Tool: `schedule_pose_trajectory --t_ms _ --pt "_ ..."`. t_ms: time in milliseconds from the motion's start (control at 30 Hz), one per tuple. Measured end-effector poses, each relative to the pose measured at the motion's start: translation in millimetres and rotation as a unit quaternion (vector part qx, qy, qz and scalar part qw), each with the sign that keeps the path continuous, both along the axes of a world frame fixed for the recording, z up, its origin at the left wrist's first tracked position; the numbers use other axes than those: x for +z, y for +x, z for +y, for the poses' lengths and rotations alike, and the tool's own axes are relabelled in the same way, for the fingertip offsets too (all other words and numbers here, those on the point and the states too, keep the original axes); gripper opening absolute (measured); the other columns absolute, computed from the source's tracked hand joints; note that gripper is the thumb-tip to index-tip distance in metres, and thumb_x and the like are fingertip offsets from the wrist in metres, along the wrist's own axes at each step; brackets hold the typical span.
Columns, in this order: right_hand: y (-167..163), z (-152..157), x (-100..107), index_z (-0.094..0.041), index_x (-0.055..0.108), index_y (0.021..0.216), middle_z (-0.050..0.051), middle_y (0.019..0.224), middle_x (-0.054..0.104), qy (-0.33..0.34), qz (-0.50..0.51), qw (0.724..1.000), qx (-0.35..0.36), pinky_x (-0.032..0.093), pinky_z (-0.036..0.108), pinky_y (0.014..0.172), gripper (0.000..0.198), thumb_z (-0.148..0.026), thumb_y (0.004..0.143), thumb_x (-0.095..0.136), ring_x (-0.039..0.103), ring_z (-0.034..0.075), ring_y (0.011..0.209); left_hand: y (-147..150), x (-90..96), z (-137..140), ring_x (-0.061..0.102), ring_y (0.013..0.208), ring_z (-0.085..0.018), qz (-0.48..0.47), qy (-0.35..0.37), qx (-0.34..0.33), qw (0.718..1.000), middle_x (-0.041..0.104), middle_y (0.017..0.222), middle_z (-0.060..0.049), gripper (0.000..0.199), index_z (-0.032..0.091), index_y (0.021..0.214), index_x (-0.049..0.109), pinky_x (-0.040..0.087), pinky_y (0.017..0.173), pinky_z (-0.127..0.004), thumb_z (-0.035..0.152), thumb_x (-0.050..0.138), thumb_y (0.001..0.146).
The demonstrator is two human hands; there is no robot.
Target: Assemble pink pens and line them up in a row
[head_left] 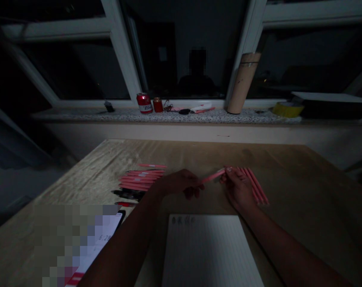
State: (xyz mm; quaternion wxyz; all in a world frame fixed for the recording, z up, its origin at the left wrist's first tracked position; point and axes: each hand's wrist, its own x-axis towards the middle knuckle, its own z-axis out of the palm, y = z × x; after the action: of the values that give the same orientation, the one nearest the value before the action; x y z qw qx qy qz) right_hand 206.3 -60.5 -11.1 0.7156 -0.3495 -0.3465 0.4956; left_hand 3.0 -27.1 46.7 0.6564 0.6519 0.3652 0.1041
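Observation:
A pink pen (213, 175) is held at a slant above the table, one end in each hand. My left hand (182, 183) pinches its left end, and my right hand (238, 185) closes on the other end near a pale part. Just beyond my right hand, several pink pens (254, 185) lie side by side in a slanted row. Left of my left hand is a pile of pink pens (140, 178), with a single pink pen (152, 165) behind it. Black pens (128, 194) and a red pen (124, 204) lie in front of the pile, partly hidden by my left arm.
A lined notebook (209, 251) with some writing lies between my forearms. A lit phone (105, 235) sits at left, partly blurred. On the windowsill stand a red can (144, 103), a small red jar (157, 105), a tall tan cylinder (243, 83) and a yellow tape roll (287, 110).

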Motion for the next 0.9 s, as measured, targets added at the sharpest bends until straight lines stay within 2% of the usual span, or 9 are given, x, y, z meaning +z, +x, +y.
schedule_pose_trajectory --t_ms 133,267,400,533,600,700,800,900 --pt "-1 -1 -1 -0.018 0.065 0.076 -0.003 0.06 0.056 -0.004 -0.014 0.999 0.047 0.038 0.022 0.055 0.014 -0.031 0.073 0.067 0.048 0.009 0.054 5 -12.6 -1 0.057 0.05 -0.01 -0.033 -0.043 -0.058 0.997 0.066 0.067 -0.006 0.044 0.011 0.087 0.062 0.045 0.054 -0.024 0.05 0.063 0.068" --pt "-4 -3 -7 -0.018 0.066 0.089 -0.002 0.062 0.059 -0.032 -0.081 0.992 0.094 0.04 0.023 0.057 0.021 -0.033 0.075 0.064 0.051 0.011 0.057 16 -30.0 -2 0.062 0.061 -0.013 -0.091 -0.022 -0.04 0.995 0.068 0.083 -0.01 0.04 0.012 0.09 0.063 0.047 0.06 -0.025 0.047 0.062 0.07" --pt "-6 -3 -7 -0.018 0.067 0.094 0.003 0.081 0.066 -0.033 -0.106 0.988 0.106 0.045 0.026 0.062 0.026 -0.036 0.075 0.064 0.056 0.014 0.07 25 -41.0 -5 0.062 0.066 -0.015 -0.1 0.026 -0.039 0.994 0.068 0.079 -0.008 0.037 0.013 0.087 0.067 0.046 0.06 -0.024 0.046 0.059 0.073" --pt "-7 -5 -3 -0.019 0.066 0.098 0.006 0.09 0.068 -0.051 -0.063 0.985 0.154 0.044 0.024 0.046 0.03 -0.035 0.073 0.066 0.055 0.012 0.055 34 -45.8 -13 0.062 0.072 -0.017 -0.127 0.066 -0.022 0.989 0.069 0.079 -0.007 0.031 0.015 0.085 0.068 0.046 0.067 -0.026 0.043 0.061 0.073" --pt "-8 -7 0 -0.02 0.064 0.1 0.007 0.091 0.068 -0.058 -0.036 0.982 0.179 0.041 0.022 0.038 0.032 -0.034 0.071 0.067 0.051 0.009 0.046 38 -45.1 -18 0.062 0.074 -0.018 -0.159 0.068 -0.011 0.985 0.069 0.079 -0.007 0.028 0.014 0.083 0.068 0.046 0.075 -0.03 0.04 0.061 0.073" --pt "-10 -9 4 -0.02 0.062 0.102 0.007 0.089 0.069 -0.063 -0.005 0.976 0.209 0.039 0.022 0.033 0.034 -0.033 0.071 0.068 0.049 0.008 0.04 41 -42.1 -23 0.062 0.074 -0.018 -0.167 0.056 -0.01 0.984 0.068 0.077 -0.007 0.027 0.014 0.082 0.068 0.045 0.078 -0.032 0.038 0.061 0.074" --pt "-11 -9 5 -0.019 0.063 0.096 0.006 0.084 0.069 -0.068 0.0 0.977 0.202 0.04 0.023 0.032 0.032 -0.032 0.068 0.07 0.051 0.009 0.04 41 -41.8 -24 0.062 0.071 -0.017 -0.163 0.061 0.005 0.985 0.067 0.074 -0.006 0.026 0.014 0.079 0.067 0.045 0.076 -0.03 0.038 0.061 0.073" --pt "-10 -8 5 -0.017 0.065 0.086 0.003 0.074 0.069 -0.077 -0.002 0.984 0.159 0.042 0.022 0.037 0.027 -0.026 0.062 0.075 0.054 0.01 0.046 39 -45.0 -23 0.061 0.071 -0.016 -0.159 0.075 0.001 0.984 0.067 0.074 -0.006 0.027 0.014 0.078 0.067 0.045 0.073 -0.028 0.04 0.061 0.073"
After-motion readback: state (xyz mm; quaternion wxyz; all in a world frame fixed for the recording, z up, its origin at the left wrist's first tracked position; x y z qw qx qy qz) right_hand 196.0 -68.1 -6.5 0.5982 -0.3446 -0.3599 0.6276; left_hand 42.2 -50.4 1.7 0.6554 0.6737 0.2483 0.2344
